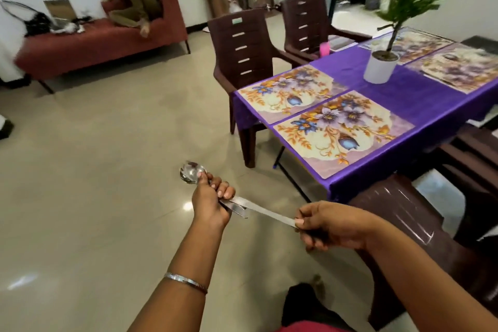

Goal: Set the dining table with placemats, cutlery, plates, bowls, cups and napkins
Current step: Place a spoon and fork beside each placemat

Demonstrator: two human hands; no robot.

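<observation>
Cutlery in hand, short of the table

The bundle of shiny steel spoons (pixel 213 191) sits in the left hand's (pixel 208 201) grip while the right hand (pixel 327 226) pinches one handle; pulled carelessly, others could slide out onto the glossy beige floor tiles (pixel 94 170), well short of the floral placemats (pixel 339 132).

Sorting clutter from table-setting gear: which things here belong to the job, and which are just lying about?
Job: cutlery bundle held in left hand, one piece pinched by right hand; floral placemats; pink cup.
Just about: potted plant, sofa, bag.
</observation>
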